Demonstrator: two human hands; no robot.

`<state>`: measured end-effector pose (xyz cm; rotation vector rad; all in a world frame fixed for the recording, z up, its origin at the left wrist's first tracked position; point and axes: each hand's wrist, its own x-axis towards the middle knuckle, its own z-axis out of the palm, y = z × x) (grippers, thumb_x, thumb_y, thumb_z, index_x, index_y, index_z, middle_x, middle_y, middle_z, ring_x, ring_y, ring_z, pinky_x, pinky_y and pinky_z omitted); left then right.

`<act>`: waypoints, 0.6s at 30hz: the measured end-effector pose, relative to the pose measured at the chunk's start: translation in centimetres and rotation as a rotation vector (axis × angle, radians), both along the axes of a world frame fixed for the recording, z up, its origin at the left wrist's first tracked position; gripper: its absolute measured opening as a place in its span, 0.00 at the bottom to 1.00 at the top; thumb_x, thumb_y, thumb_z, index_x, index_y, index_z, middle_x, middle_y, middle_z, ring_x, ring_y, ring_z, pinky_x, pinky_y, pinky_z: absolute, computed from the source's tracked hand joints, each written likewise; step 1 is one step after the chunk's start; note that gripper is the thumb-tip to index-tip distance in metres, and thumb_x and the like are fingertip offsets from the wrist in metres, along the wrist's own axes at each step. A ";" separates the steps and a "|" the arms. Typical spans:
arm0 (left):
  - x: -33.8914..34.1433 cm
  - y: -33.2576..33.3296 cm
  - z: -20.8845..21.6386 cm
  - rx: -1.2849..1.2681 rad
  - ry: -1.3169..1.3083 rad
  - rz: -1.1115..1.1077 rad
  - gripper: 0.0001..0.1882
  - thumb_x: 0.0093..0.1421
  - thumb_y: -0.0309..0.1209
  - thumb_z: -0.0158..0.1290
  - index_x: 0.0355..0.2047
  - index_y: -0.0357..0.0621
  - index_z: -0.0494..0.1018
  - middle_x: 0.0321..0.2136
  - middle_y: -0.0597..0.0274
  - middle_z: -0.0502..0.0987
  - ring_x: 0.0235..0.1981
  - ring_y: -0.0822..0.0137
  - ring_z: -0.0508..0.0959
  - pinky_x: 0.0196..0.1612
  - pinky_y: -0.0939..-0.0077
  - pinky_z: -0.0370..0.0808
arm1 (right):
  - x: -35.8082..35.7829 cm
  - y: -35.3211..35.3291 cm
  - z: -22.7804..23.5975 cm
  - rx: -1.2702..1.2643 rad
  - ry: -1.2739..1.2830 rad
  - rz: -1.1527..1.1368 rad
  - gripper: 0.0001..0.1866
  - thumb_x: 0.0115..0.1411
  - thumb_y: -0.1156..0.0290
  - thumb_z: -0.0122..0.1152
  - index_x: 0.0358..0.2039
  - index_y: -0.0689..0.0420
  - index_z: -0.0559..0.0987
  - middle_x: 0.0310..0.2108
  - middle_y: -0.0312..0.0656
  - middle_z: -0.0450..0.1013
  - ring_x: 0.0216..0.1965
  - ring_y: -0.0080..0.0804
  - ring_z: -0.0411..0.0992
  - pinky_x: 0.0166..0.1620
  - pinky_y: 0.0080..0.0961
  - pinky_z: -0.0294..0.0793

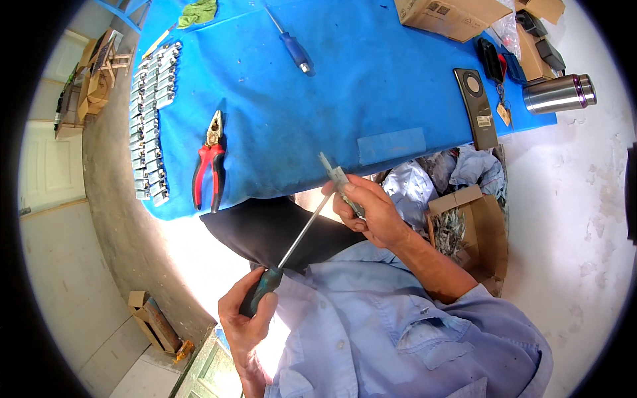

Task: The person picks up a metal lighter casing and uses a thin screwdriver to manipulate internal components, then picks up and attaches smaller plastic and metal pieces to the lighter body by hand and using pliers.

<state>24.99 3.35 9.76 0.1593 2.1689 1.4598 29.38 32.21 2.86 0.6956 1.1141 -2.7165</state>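
Note:
My left hand is wrapped round the dark green handle of a screwdriver, whose long shaft slants up to the right. Its tip meets a small silver metal part that my right hand pinches between thumb and fingers. The part is narrow, with a thin end sticking out toward the table; its exact kind I cannot make out. Both hands are just off the table's near edge, above my lap. On the blue table cover, pliers with red and black handles lie to the left.
Rows of small metal parts line the table's left edge. Another screwdriver and a green cloth lie farther back. At right are a phone, keys, a steel flask and a carton. An open box holds metal pieces below.

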 end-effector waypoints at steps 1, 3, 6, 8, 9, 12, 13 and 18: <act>0.0 0.1 0.1 0.000 -0.014 0.013 0.24 0.56 0.30 0.66 0.51 0.30 0.77 0.30 0.62 0.81 0.26 0.78 0.77 0.29 0.85 0.72 | -0.1 0.0 0.2 0.025 -0.010 0.003 0.17 0.74 0.64 0.40 0.50 0.62 0.73 0.24 0.32 0.61 0.20 0.16 0.54 0.22 0.15 0.53; 0.0 0.4 0.5 0.000 -0.042 0.039 0.21 0.54 0.23 0.63 0.50 0.30 0.78 0.33 0.62 0.83 0.30 0.78 0.76 0.35 0.86 0.72 | -0.2 0.0 0.3 0.059 -0.018 0.008 0.18 0.75 0.64 0.39 0.50 0.63 0.73 0.23 0.32 0.61 0.20 0.16 0.54 0.22 0.15 0.53; -0.2 0.0 0.6 -0.004 -0.079 0.039 0.22 0.55 0.24 0.64 0.50 0.30 0.78 0.32 0.61 0.83 0.30 0.78 0.77 0.35 0.86 0.73 | -0.3 0.0 0.1 0.092 -0.012 0.009 0.17 0.75 0.64 0.39 0.49 0.63 0.73 0.23 0.32 0.60 0.20 0.17 0.54 0.22 0.16 0.53; -0.2 -0.2 0.3 -0.003 -0.062 0.056 0.22 0.55 0.25 0.64 0.50 0.30 0.78 0.32 0.61 0.83 0.30 0.78 0.77 0.35 0.86 0.73 | -0.3 -0.2 -0.1 0.124 -0.008 0.006 0.17 0.75 0.65 0.40 0.49 0.63 0.73 0.22 0.32 0.60 0.20 0.17 0.54 0.22 0.16 0.53; -0.2 -0.2 0.1 -0.002 -0.053 0.066 0.22 0.55 0.25 0.65 0.50 0.30 0.78 0.32 0.61 0.83 0.31 0.79 0.77 0.35 0.86 0.73 | -0.3 -0.2 -0.1 0.130 -0.004 0.002 0.17 0.75 0.65 0.40 0.49 0.63 0.73 0.22 0.32 0.59 0.20 0.17 0.54 0.22 0.16 0.53; -0.3 -0.1 0.5 -0.007 -0.060 0.044 0.22 0.56 0.26 0.65 0.50 0.30 0.78 0.32 0.61 0.83 0.31 0.78 0.77 0.35 0.86 0.73 | -0.4 -0.3 -0.3 0.146 0.005 -0.010 0.16 0.76 0.65 0.40 0.48 0.63 0.73 0.21 0.32 0.59 0.20 0.17 0.54 0.22 0.17 0.53; -0.4 -0.1 0.5 -0.009 -0.057 0.044 0.22 0.56 0.26 0.65 0.50 0.30 0.78 0.32 0.61 0.83 0.31 0.78 0.77 0.35 0.86 0.73 | -0.4 -0.3 -0.4 0.152 0.005 -0.014 0.16 0.76 0.66 0.40 0.48 0.63 0.73 0.20 0.32 0.59 0.20 0.17 0.54 0.22 0.17 0.54; -0.5 0.1 0.5 -0.005 -0.063 0.040 0.22 0.56 0.27 0.65 0.50 0.30 0.78 0.32 0.61 0.83 0.31 0.78 0.77 0.36 0.86 0.73 | -0.5 -0.3 -0.5 0.204 0.031 -0.012 0.15 0.76 0.66 0.40 0.47 0.63 0.73 0.20 0.31 0.59 0.20 0.17 0.54 0.22 0.18 0.54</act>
